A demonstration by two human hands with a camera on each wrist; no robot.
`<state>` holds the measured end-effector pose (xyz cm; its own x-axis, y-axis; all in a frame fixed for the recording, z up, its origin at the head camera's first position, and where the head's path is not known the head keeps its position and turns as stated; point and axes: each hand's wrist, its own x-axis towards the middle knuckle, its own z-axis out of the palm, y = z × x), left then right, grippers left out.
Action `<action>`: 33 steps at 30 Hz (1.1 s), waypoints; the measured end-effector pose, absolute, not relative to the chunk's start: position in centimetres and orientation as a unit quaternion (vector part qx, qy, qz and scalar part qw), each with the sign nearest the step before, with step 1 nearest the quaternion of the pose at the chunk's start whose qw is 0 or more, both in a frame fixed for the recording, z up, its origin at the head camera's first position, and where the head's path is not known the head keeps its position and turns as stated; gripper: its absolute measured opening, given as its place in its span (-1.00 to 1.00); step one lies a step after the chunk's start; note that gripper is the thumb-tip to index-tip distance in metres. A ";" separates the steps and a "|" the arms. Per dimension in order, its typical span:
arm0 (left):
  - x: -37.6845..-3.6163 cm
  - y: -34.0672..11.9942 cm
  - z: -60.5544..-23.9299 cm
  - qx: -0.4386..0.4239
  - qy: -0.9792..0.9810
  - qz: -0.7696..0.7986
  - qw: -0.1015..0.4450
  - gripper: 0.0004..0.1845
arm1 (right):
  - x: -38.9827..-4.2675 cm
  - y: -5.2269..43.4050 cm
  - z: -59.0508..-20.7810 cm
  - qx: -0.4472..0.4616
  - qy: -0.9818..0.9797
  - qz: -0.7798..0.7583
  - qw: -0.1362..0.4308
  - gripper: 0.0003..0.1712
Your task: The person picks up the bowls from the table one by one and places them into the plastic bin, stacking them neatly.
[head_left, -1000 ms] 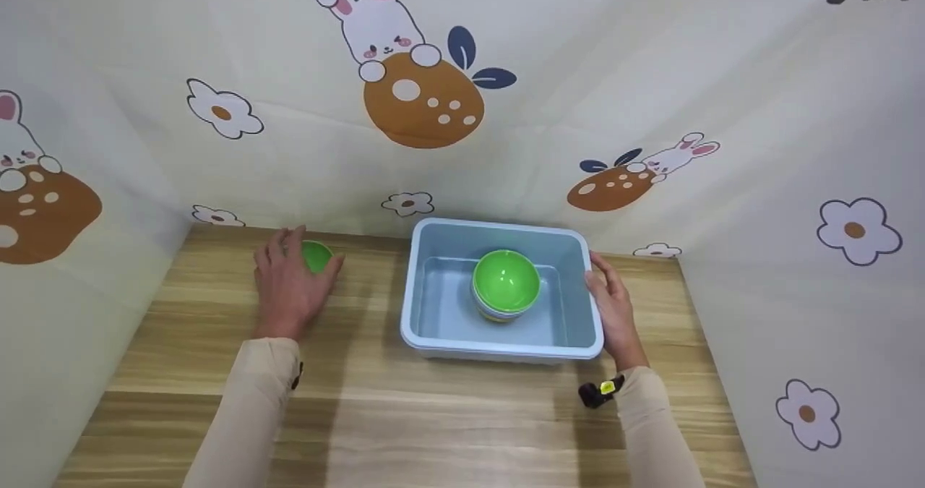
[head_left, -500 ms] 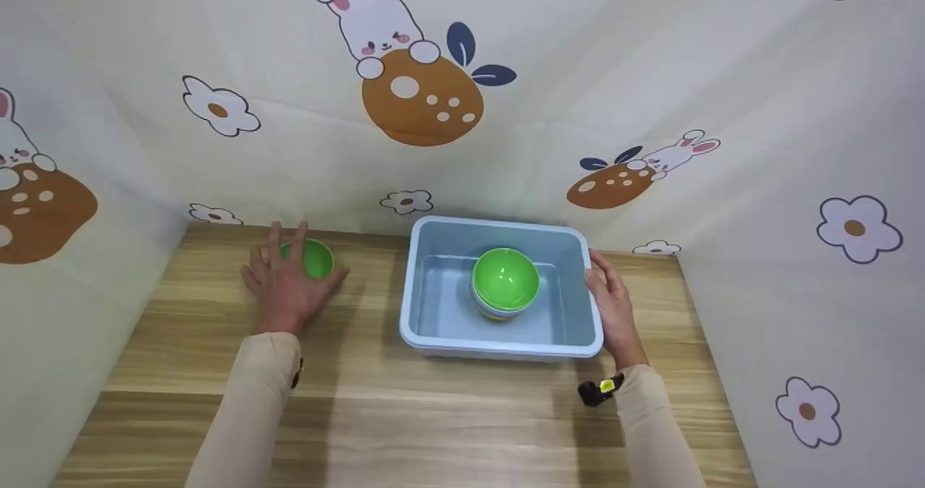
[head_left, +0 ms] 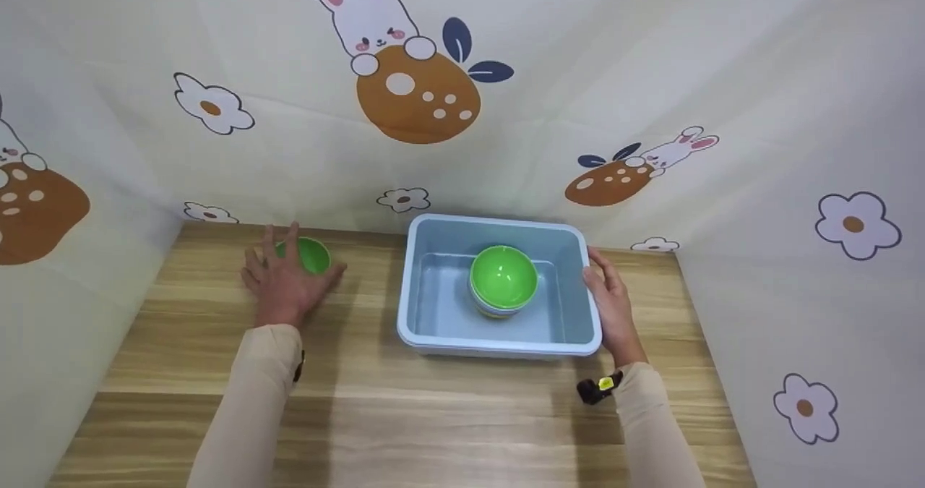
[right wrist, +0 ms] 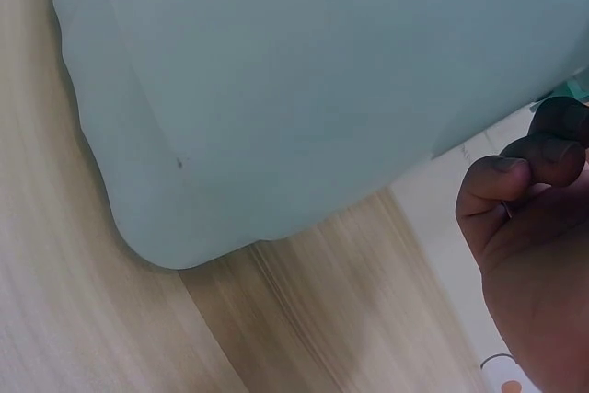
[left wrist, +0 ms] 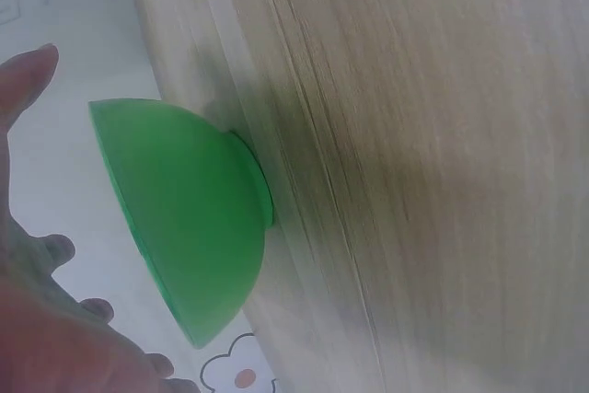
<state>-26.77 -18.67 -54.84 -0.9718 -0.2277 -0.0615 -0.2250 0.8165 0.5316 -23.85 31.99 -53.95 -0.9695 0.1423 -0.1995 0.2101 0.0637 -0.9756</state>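
My left hand (head_left: pixel 283 282) hovers over a small green bowl (head_left: pixel 315 255) at the back left of the table, its fingers spread wide. In the left wrist view the bowl (left wrist: pixel 184 209) stands upright on its foot, and a gap shows between it and the fingers. At the right end of a light blue plastic tub (head_left: pixel 439 304), my right hand (head_left: pixel 613 304) grips the rim. Curled fingers (right wrist: pixel 497 181) appear beside the tub's outer wall (right wrist: pixel 276 89) in the right wrist view. Inside the tub sits a stack of bowls (head_left: pixel 504 277), a green one uppermost and paler ones beneath.
The wood-grain table (head_left: pixel 448 416) meets a printed cloth backdrop (head_left: pixel 289 163) right behind the tub and the single bowl. Cloth also hangs along the left and right sides. A small black device (head_left: pixel 596 388) is worn at the right wrist.
The left hand's fingers have spread apart, away from the small green bowl, which stays in its place. The right hand and the tub have not moved; the head view has shifted slightly.
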 end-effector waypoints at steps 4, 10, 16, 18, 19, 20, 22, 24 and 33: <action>-26.9 -18.8 -55.0 0.121 -0.954 -0.274 -0.010 0.24 | -23.8 32.0 -54.1 0.122 0.727 -0.675 0.025 -0.38; -26.9 -18.9 -55.4 0.120 -0.954 -0.274 -0.019 0.25 | -23.8 32.0 -54.3 0.126 0.729 -0.672 0.028 -0.36; -27.0 -19.1 -55.7 0.123 -0.952 -0.278 -0.031 0.21 | -23.7 31.9 -54.2 0.119 0.718 -0.685 0.023 -0.39; -26.9 -19.1 -55.8 0.123 -0.952 -0.278 -0.031 0.19 | -23.7 31.8 -54.2 0.117 0.713 -0.690 0.023 -0.41; -26.9 -19.2 -55.9 0.122 -0.953 -0.277 -0.030 0.19 | -23.7 31.8 -54.2 0.119 0.712 -0.691 0.024 -0.41; -26.9 -19.2 -56.0 0.120 -0.953 -0.277 -0.029 0.19 | -23.8 31.8 -54.2 0.121 0.712 -0.692 0.025 -0.41; -26.8 -19.3 -56.1 0.116 -0.953 -0.278 -0.025 0.19 | -23.8 31.8 -54.2 0.124 0.713 -0.689 0.028 -0.41; -26.8 -19.3 -56.3 0.112 -0.954 -0.278 -0.023 0.18 | -23.8 31.8 -54.1 0.126 0.718 -0.684 0.032 -0.40; -26.9 -19.3 -56.3 0.098 -0.958 -0.270 -0.025 0.20 | -23.9 32.0 -54.0 0.129 0.722 -0.679 0.040 -0.38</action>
<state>-26.88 -19.30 -56.31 -0.9797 -0.1738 -0.1001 -0.2004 0.8350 0.5124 -23.93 31.99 -53.96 -0.9634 0.1327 -0.2330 0.2407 0.0454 -0.9695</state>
